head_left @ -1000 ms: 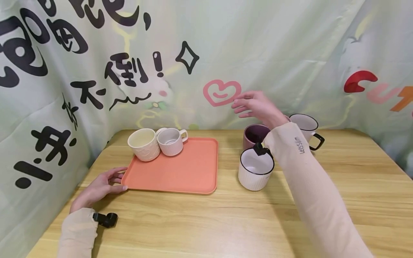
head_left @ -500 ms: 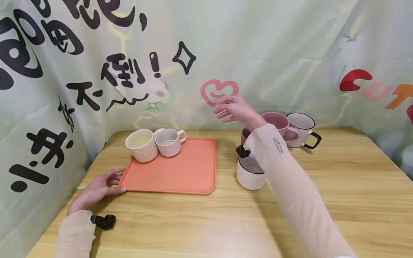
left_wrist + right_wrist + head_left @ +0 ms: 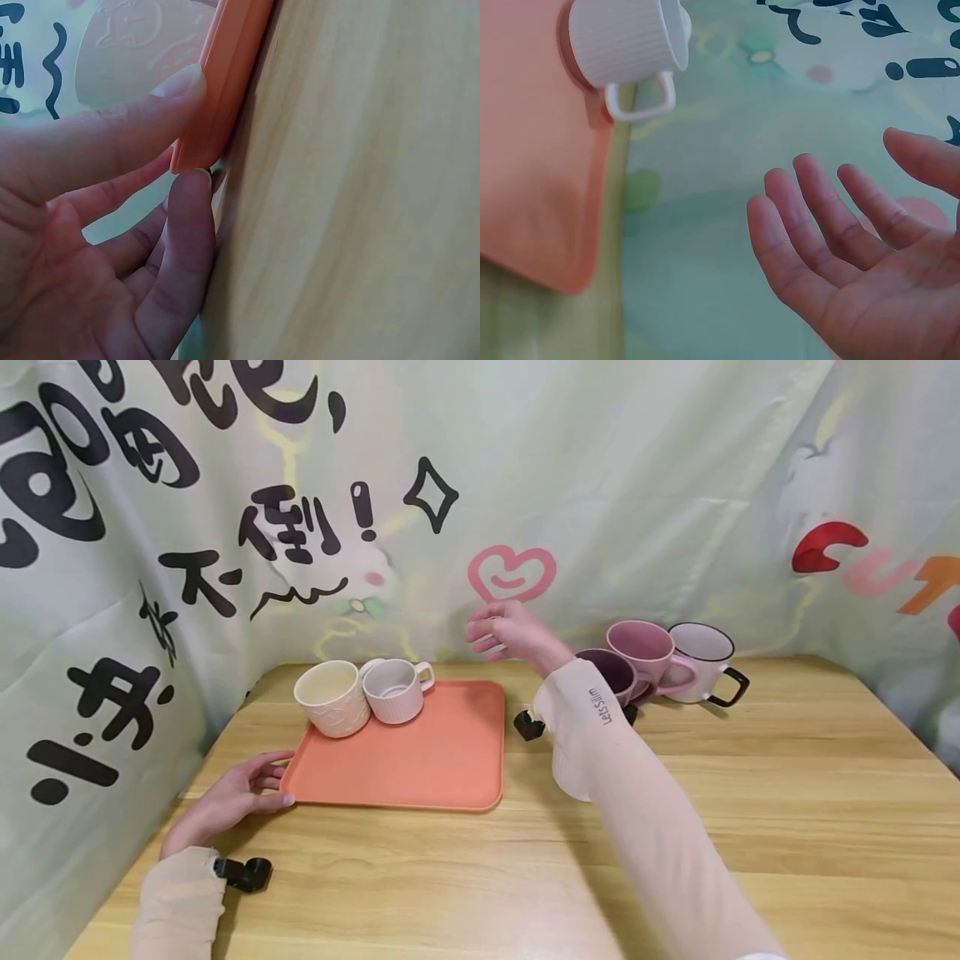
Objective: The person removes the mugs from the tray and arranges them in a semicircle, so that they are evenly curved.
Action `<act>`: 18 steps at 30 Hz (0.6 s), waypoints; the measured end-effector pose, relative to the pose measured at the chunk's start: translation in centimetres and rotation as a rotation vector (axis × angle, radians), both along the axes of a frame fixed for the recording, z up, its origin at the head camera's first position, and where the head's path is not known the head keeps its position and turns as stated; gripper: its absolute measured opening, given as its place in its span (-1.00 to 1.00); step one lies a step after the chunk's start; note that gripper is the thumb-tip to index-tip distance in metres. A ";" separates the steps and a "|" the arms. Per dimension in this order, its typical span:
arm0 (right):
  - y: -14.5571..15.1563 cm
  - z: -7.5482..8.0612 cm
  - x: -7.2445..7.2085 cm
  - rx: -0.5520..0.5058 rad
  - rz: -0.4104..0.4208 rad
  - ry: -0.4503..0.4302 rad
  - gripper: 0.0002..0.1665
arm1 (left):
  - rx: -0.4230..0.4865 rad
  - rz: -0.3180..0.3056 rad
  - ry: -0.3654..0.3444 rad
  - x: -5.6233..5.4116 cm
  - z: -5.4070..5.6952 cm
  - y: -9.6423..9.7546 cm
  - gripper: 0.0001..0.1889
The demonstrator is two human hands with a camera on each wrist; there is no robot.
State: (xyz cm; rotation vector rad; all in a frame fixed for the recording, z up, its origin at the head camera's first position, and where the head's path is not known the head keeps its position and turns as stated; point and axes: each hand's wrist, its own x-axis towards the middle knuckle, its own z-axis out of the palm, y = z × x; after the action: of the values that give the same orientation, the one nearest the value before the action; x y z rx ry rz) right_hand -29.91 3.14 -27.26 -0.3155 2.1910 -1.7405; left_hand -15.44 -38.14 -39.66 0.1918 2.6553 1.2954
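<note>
My left hand holds the near left corner of an orange tray. In the left wrist view, the thumb lies on the tray's rim and a fingertip touches beneath the corner. A cream embossed mug and a smaller white ribbed mug stand side by side at the tray's back left. Raised in front of the curtain, past the tray's far right corner, my right hand has loosely bent, spread fingers and holds nothing; its palm is bare in the right wrist view.
Right of the tray, a white ribbed mug is mostly hidden by my right sleeve. Behind it stand a dark purple mug, a pink mug and a white mug with a black handle. A printed curtain borders the wooden table.
My right hand has moved left and slightly down, away from the mugs on the right, uncovering the purple and pink mugs. The left hand and the tray stay put.
</note>
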 end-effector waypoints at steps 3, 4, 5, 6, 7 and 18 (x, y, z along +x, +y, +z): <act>-0.4 -0.6 0.1 -0.021 -0.001 -0.019 -0.51 | 0.003 -0.002 0.003 -0.1 0.0 0.2 -0.20; -0.6 -0.8 0.1 -0.027 -0.002 -0.026 -0.52 | -0.001 -0.002 0.006 0.0 0.1 0.2 -0.20; -0.8 -1.0 0.1 -0.033 -0.003 -0.034 -0.52 | -0.004 -0.003 0.008 0.0 0.1 0.2 -0.20; -0.9 -1.1 0.1 -0.042 -0.005 -0.044 -0.53 | -0.011 -0.004 0.012 0.0 0.1 0.3 -0.21; -1.0 -1.3 0.1 -0.050 -0.008 -0.055 -0.53 | -0.019 -0.005 0.014 -0.1 0.1 0.3 -0.21; -2.0 -3.0 0.1 -0.058 -0.005 -0.075 -0.59 | -0.035 -0.007 0.012 -0.1 -0.1 0.0 -0.21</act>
State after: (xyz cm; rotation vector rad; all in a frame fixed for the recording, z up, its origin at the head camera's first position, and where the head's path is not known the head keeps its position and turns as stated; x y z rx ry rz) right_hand -29.81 1.09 -30.23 -0.2542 2.0941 -1.7911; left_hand -15.53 -38.12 -39.72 0.2046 2.6828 1.2489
